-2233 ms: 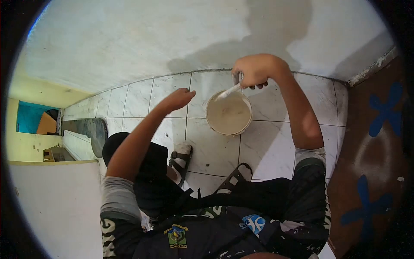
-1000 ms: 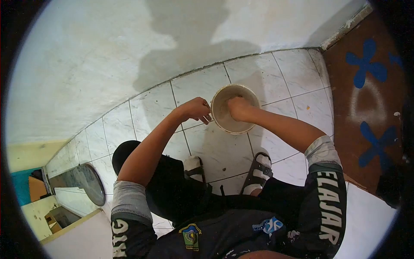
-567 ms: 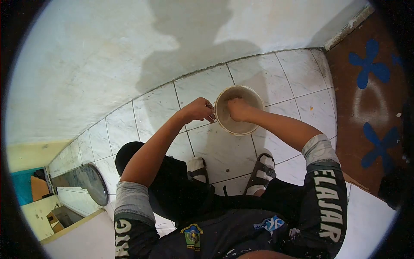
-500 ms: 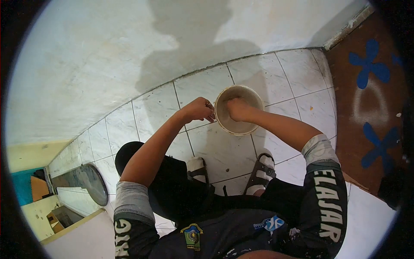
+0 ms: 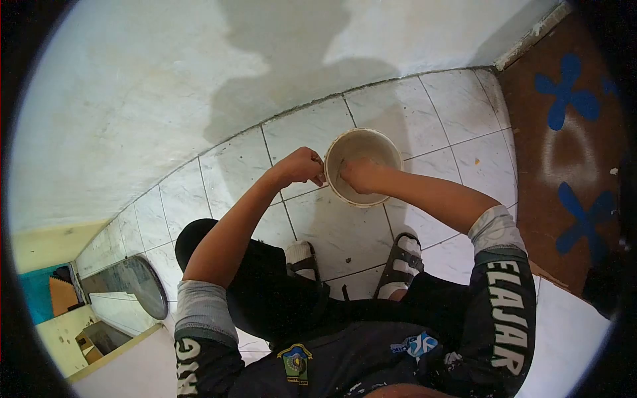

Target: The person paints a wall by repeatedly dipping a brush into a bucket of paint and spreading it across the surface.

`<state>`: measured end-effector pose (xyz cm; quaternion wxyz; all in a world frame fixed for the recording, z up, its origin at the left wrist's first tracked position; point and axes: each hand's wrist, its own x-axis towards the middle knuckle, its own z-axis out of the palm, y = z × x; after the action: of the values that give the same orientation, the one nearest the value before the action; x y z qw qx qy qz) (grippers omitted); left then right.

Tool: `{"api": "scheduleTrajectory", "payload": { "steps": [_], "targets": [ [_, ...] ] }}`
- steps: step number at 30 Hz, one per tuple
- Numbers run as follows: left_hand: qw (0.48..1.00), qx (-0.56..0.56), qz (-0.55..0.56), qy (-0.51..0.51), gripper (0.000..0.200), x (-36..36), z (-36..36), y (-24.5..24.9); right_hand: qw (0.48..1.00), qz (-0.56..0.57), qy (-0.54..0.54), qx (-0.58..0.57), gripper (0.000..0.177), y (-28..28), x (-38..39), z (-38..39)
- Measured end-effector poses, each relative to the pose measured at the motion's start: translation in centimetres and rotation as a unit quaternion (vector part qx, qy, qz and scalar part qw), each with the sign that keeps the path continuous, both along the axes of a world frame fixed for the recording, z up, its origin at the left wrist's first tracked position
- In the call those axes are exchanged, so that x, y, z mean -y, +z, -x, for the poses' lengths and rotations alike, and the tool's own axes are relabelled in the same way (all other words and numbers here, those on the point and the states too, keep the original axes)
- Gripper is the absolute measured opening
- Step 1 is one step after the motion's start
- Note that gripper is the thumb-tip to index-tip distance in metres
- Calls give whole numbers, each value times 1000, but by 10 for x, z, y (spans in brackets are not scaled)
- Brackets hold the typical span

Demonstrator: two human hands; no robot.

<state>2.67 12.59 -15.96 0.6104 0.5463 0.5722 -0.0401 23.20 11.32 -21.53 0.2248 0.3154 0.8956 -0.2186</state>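
Observation:
A round, pale bucket (image 5: 363, 199) stands on the white tiled floor (image 5: 338, 229) in front of my feet. At its left rim is my left hand (image 5: 302, 166), with the fingers curled against the rim. My right hand (image 5: 361, 175) reaches down inside the bucket, its fingers bent and pointing to the inner left wall. The tips of those fingers are hard to see, and whether they hold anything is too small to tell.
A pale wall (image 5: 159, 86) rises beyond the floor, with a shadow on it. At the right is a brown panel (image 5: 531, 146) with blue flower shapes. An oval mirror-like object (image 5: 142, 285) lies at the left. My sandalled feet (image 5: 400, 265) are below the bucket.
Inside the bucket my right hand has moved slightly to the left and down. My left hand stays at the rim. The whole view has shifted a little.

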Motion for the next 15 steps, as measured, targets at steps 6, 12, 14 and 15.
{"api": "scheduleTrajectory", "payload": {
  "steps": [6,12,14,15],
  "targets": [
    [999,-9,-36,-4,25,-1,-7,10,993,-17,86,79,24,18,0,-5],
    [998,11,-59,-1,30,-1,-6,-1,998,-40,36,16,27,25,-24,-24],
    [998,14,-51,-21,27,-1,-5,-2,997,-57,49,18,27,20,-29,-21],
    [998,17,-49,-21,27,-1,-5,-5,995,-73,60,18,27,17,-29,-19]
  ]
}}
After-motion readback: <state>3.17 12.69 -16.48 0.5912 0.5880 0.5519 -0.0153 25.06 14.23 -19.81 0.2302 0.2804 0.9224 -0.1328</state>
